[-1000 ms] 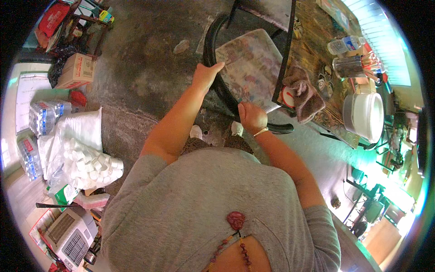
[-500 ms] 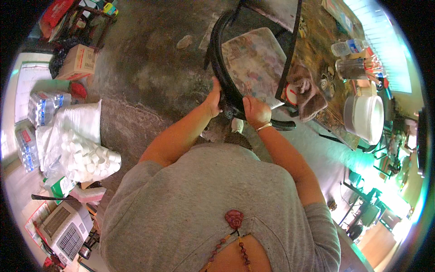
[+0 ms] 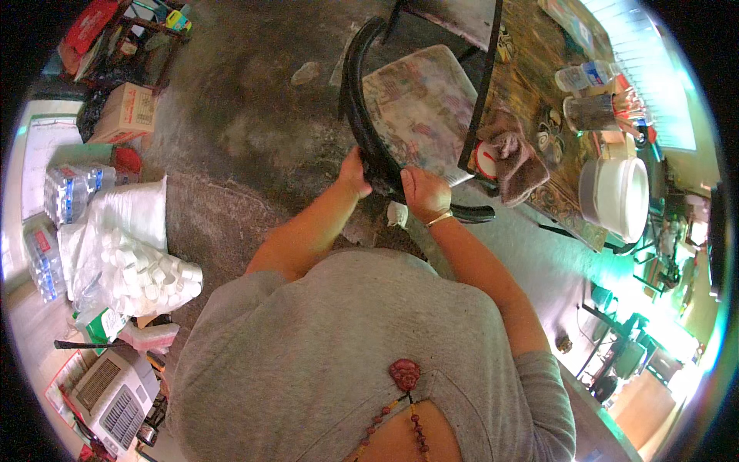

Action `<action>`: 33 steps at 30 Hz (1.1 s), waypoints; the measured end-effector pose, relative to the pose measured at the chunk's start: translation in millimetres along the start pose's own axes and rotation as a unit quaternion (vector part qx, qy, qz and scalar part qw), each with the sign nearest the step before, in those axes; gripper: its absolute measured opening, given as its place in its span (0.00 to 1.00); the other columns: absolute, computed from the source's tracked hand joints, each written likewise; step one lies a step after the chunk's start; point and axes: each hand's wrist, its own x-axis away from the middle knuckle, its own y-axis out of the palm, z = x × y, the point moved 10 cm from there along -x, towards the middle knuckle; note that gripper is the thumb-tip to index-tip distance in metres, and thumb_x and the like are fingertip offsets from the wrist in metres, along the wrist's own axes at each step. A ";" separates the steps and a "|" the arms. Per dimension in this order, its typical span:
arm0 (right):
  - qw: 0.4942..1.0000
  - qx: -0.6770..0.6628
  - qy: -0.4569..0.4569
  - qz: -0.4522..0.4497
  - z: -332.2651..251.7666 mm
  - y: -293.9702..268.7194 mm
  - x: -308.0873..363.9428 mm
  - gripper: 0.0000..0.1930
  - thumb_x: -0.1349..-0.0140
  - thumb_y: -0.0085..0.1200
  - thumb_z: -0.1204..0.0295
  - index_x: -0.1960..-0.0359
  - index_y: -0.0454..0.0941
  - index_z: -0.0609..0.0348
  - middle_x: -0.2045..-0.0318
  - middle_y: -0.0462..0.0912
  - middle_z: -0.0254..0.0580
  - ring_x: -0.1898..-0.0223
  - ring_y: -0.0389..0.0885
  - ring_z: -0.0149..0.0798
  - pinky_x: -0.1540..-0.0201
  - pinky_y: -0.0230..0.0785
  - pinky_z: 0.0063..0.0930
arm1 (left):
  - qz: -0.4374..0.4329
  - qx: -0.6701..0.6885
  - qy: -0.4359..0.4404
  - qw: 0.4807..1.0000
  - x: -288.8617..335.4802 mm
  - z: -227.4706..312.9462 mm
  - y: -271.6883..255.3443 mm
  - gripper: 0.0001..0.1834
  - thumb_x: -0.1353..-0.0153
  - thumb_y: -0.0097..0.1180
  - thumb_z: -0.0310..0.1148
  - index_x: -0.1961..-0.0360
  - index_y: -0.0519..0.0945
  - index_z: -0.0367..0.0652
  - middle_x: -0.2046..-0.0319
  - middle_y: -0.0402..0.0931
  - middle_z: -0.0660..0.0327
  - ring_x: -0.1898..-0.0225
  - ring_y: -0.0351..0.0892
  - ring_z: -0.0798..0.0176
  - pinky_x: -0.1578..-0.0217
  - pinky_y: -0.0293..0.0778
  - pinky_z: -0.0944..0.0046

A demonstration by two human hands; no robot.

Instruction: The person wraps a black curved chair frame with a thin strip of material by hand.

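- Wrapping its fingers round the curved black rail [image 3: 354, 96], the right hand [image 3: 427, 194] grasps; the left hand [image 3: 356, 174] touches it, closure unclear.
- Rail looks stiff, smooth; its bend suits holding.
- Chair [image 3: 419, 104] stands beside the counter [image 3: 531, 85].

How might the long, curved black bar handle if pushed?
The long, curved black bar is probably stiff, holding an even arc beyond the left hand and right hand. Its smooth-looking surface may be slightly slippery.
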 end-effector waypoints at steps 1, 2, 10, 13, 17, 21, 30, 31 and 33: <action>1.000 -0.010 0.001 -0.008 0.9 0.9 -1.3 0.13 0.39 0.41 0.62 0.68 0.76 0.55 0.77 0.78 0.48 0.76 0.76 0.52 0.73 0.68 0.41 | 0.001 0.008 -0.001 1.000 2.7 -7.4 -0.7 0.21 0.37 0.36 0.45 0.58 0.73 0.40 0.61 0.74 0.57 0.63 0.74 0.52 0.58 0.70 0.49; 1.000 -0.007 0.005 -0.004 3.2 1.3 -0.7 0.13 0.39 0.41 0.62 0.68 0.76 0.55 0.77 0.78 0.48 0.76 0.76 0.52 0.74 0.67 0.41 | 0.003 0.017 -0.003 1.000 2.6 -11.1 -0.7 0.20 0.37 0.36 0.44 0.59 0.73 0.40 0.63 0.75 0.58 0.65 0.74 0.52 0.60 0.71 0.49; 1.000 0.008 -0.008 0.011 4.7 -2.7 -7.4 0.15 0.40 0.41 0.58 0.72 0.76 0.53 0.81 0.77 0.45 0.80 0.76 0.50 0.77 0.67 0.44 | 0.031 -0.032 -0.002 0.999 -64.6 97.8 5.6 0.20 0.38 0.37 0.46 0.61 0.74 0.42 0.64 0.75 0.55 0.62 0.74 0.52 0.59 0.71 0.51; 0.994 -0.024 -0.044 0.102 1.6 -9.4 -0.6 0.15 0.41 0.41 0.58 0.74 0.76 0.53 0.82 0.77 0.44 0.82 0.75 0.50 0.78 0.66 0.44 | 0.050 -0.064 0.015 0.997 -82.3 105.3 5.0 0.21 0.37 0.37 0.46 0.61 0.74 0.40 0.63 0.75 0.54 0.62 0.74 0.51 0.58 0.69 0.49; 1.000 0.012 0.001 -0.015 0.7 1.9 -0.5 0.13 0.40 0.42 0.63 0.67 0.77 0.56 0.74 0.79 0.46 0.75 0.77 0.50 0.73 0.68 0.40 | 0.007 -0.065 -0.035 0.997 -61.3 53.5 -15.2 0.19 0.37 0.37 0.44 0.63 0.75 0.41 0.63 0.74 0.55 0.63 0.72 0.53 0.61 0.69 0.55; 1.000 0.017 -0.003 -0.010 -1.5 -1.7 -1.3 0.12 0.40 0.42 0.63 0.67 0.77 0.55 0.75 0.79 0.46 0.75 0.76 0.50 0.73 0.68 0.40 | 0.081 -0.006 -0.022 0.996 -0.7 -2.0 -4.0 0.19 0.37 0.36 0.44 0.64 0.75 0.42 0.65 0.75 0.57 0.63 0.72 0.54 0.59 0.67 0.54; 0.999 0.015 -0.014 0.032 -0.4 -5.6 -3.4 0.11 0.41 0.43 0.63 0.70 0.76 0.54 0.78 0.78 0.46 0.78 0.75 0.50 0.75 0.67 0.42 | 0.185 -0.307 0.379 0.853 9.6 145.6 40.2 0.19 0.38 0.42 0.43 0.59 0.71 0.35 0.62 0.71 0.53 0.60 0.69 0.54 0.56 0.64 0.55; 1.000 0.015 -0.009 0.011 1.2 -2.7 -3.0 0.11 0.41 0.43 0.64 0.68 0.76 0.55 0.77 0.78 0.47 0.76 0.76 0.51 0.73 0.67 0.41 | 0.208 -0.384 0.406 0.803 24.0 150.7 54.4 0.19 0.39 0.43 0.42 0.59 0.70 0.35 0.62 0.70 0.52 0.60 0.69 0.54 0.56 0.63 0.54; 1.000 0.023 -0.013 0.016 4.6 1.1 -0.8 0.11 0.41 0.44 0.64 0.68 0.76 0.56 0.77 0.78 0.47 0.76 0.76 0.51 0.74 0.67 0.41 | 0.179 -0.502 0.371 0.760 71.4 133.5 79.8 0.20 0.38 0.42 0.44 0.60 0.67 0.35 0.62 0.66 0.50 0.58 0.65 0.53 0.55 0.60 0.52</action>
